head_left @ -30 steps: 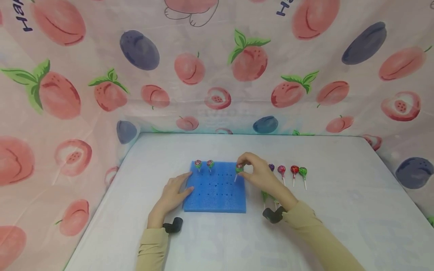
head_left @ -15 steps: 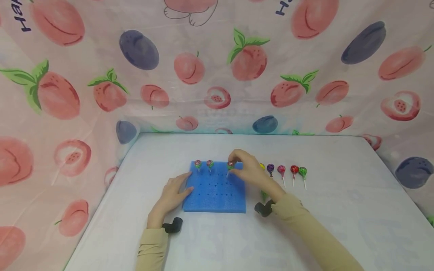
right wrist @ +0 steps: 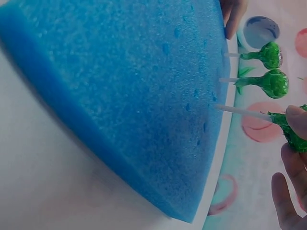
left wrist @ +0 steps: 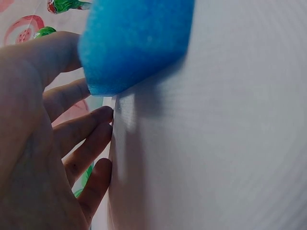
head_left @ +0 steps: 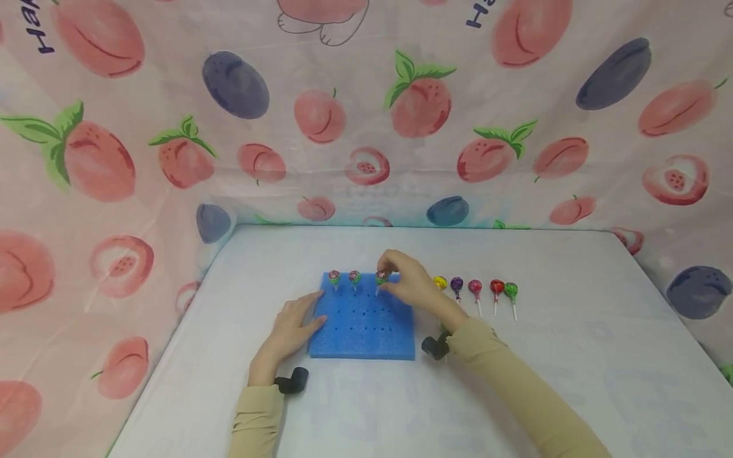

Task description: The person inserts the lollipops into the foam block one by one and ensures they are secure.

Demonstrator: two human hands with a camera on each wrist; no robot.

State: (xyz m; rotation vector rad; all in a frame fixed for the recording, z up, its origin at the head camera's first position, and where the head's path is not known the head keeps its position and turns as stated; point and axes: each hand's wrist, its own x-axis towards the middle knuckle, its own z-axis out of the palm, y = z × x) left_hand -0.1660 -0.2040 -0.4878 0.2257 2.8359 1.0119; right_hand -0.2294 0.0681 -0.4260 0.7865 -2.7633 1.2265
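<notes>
My right hand (head_left: pixel 409 280) pinches a green-wrapped lollipop (head_left: pixel 380 278) by its head, stick pointing down over the back row of holes in a blue foam board (head_left: pixel 361 343). In the right wrist view the tip of that lollipop's stick (right wrist: pixel 244 113) meets the foam surface; whether it has entered a hole I cannot tell. Two similar lollipops, one at the back left corner (head_left: pixel 335 278) and one beside it (head_left: pixel 355 278), stand upright in the board. My left hand (head_left: pixel 292 324) rests against the board's left edge, fingers fairly straight, as the left wrist view also shows.
Right of the board, a row of lollipops lies on the white table (head_left: pixel 550 381): yellow (head_left: pixel 439 282), purple (head_left: pixel 456 284), pink (head_left: pixel 475 287), red (head_left: pixel 497 287) and green (head_left: pixel 511 290). Something green is partly hidden under the right wrist. A fruit-print cloth (head_left: pixel 366 197) hangs behind.
My right hand has carried its lollipop leftward across the board's back row, towards the two standing ones, uncovering the yellow lollipop. The left hand has stayed in place.
</notes>
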